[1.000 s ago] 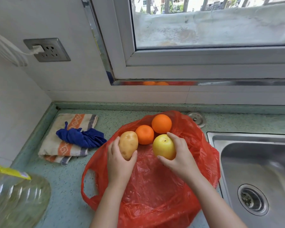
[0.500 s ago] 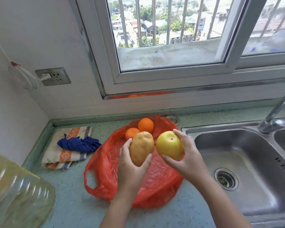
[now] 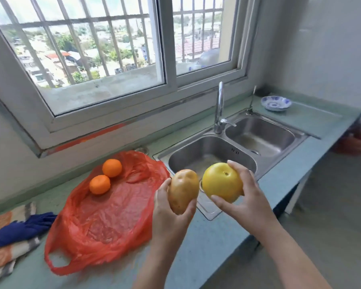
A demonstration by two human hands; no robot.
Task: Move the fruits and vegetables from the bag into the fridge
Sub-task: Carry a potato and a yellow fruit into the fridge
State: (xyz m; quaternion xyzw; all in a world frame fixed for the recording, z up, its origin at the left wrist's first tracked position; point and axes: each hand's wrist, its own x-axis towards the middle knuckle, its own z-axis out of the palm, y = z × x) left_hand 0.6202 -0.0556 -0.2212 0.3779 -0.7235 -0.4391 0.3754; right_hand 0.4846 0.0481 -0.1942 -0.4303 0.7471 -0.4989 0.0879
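Head view, looking down along a green surface. Gripping a potato in the left hand, fingers curled round its lower half. Gripping a round yellow fruit in the right hand, thumb below, fingers over the top. Both held side by side in the air, just apart, covering part of the near basin of the sink.

Behind them, a faucet, and farther right a blue-patterned dish. To the left, lying open and flat, a red bag with an orange and a second orange close together on its far part. Left of that, a blue cloth on a striped towel. Across the back wall, a barred window.

Against half a second ago: hands carried right, off the bag and over the sink. View swung right too, bringing in the second basin and the dish, losing the wall socket and the clear bottle.

Counted: one potato, one yellow fruit, two oranges, one bag, two basins, one dish.
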